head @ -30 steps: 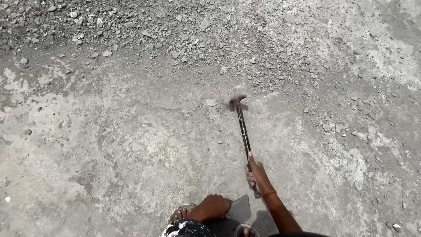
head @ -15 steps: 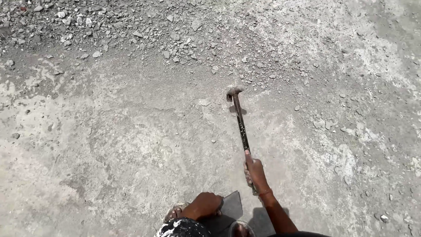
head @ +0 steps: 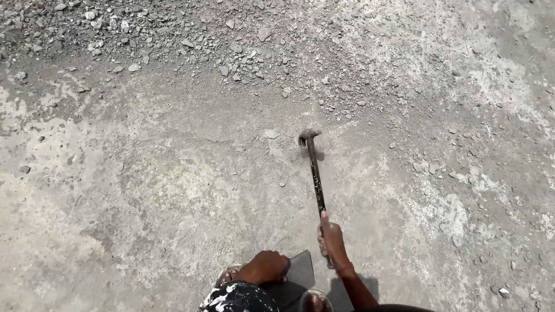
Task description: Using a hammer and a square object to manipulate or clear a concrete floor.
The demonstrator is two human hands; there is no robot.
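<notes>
My right hand (head: 330,238) grips the lower end of a long dark hammer (head: 315,176). Its metal head (head: 308,136) rests low against the grey concrete ground (head: 173,190), close to a small pale stone chip (head: 272,134). My left hand (head: 265,266) lies palm down near my knee, resting on a flat dark slab (head: 298,271) by my foot. The left hand's fingers are curled over and hold nothing that I can see.
A band of loose grey gravel and stone chips (head: 173,40) runs across the top of the view. More scattered chips (head: 439,167) lie to the right of the hammer. Black-and-white patterned cloth (head: 237,297) covers my leg at the bottom edge.
The view has shifted a little, so the hammer head sits lower in the picture. The hammer stays in my right hand, its head close to the ground; my left hand remains on the slab.
</notes>
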